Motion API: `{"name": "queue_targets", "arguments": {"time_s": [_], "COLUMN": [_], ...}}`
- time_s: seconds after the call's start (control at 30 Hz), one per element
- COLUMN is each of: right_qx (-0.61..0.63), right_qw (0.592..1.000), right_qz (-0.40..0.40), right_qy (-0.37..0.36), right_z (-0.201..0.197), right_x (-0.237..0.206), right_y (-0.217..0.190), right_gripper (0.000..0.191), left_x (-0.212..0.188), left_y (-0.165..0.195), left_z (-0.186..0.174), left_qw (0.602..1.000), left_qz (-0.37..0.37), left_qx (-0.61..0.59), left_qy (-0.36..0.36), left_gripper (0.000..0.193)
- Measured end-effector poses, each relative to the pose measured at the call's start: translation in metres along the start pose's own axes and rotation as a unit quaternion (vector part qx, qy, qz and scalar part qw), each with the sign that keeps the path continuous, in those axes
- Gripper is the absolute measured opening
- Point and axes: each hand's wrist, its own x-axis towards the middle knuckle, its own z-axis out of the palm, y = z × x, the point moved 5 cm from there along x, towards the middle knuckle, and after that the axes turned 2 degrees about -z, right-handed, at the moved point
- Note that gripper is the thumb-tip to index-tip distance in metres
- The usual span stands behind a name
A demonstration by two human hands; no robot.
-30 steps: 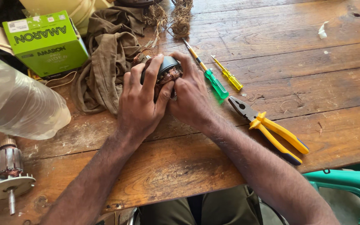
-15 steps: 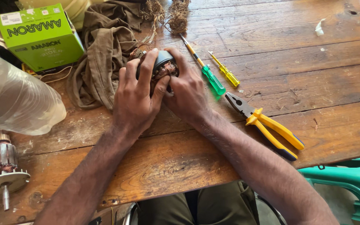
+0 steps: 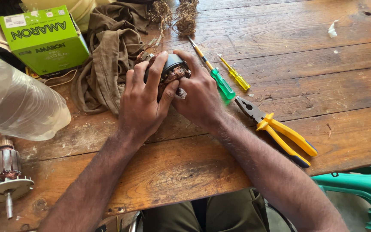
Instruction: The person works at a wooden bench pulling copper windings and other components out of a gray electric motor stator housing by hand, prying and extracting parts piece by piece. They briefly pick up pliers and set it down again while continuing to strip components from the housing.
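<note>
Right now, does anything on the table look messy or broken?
Yes. A tangle of frayed brown wire lies loose at the far edge of the worn wooden table. The round dark motor part, held by the left hand and right hand, shows ragged coppery windings.

Right of your fingers you have two screwdrivers [image 3: 220, 73] and yellow-handled pliers [image 3: 275, 129] on the bench [image 3: 323, 56], and left of them a brown cloth [image 3: 106, 64], a green box [image 3: 44, 38] and a clear plastic jar [image 3: 18, 107].
</note>
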Motion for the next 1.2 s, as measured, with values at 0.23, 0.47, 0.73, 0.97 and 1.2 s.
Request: {"name": "queue_targets", "arguments": {"time_s": [0.23,0.47,0.73,0.97,1.2], "right_qx": [-0.002,0.003,0.011,0.007,-0.025], "right_qw": [0.999,1.000,0.999,0.998,0.994], "right_qz": [-0.031,-0.023,-0.027,-0.049,-0.078], "right_qy": [0.013,-0.001,0.036,0.049,0.071], "right_z": [-0.002,0.002,0.002,0.006,0.005], "right_x": [-0.001,-0.001,-0.004,-0.009,-0.004], "right_y": [0.000,0.006,0.012,0.017,0.018], "right_gripper": [0.026,0.022,0.019,0.017,0.015], "left_x": [0.001,0.001,0.000,0.000,-0.003], "left_y": [-0.001,-0.002,0.000,-0.001,0.000], "left_z": [0.001,0.002,0.001,0.004,0.006], "left_qw": [1.000,1.000,1.000,1.000,1.000], "left_qz": [-0.003,-0.007,-0.001,0.000,-0.011], "left_qx": [-0.001,0.002,0.003,0.010,-0.012], "left_qy": [-0.008,-0.007,0.004,0.013,0.017], "left_gripper": [0.054,0.054,0.053,0.053,0.053]}}
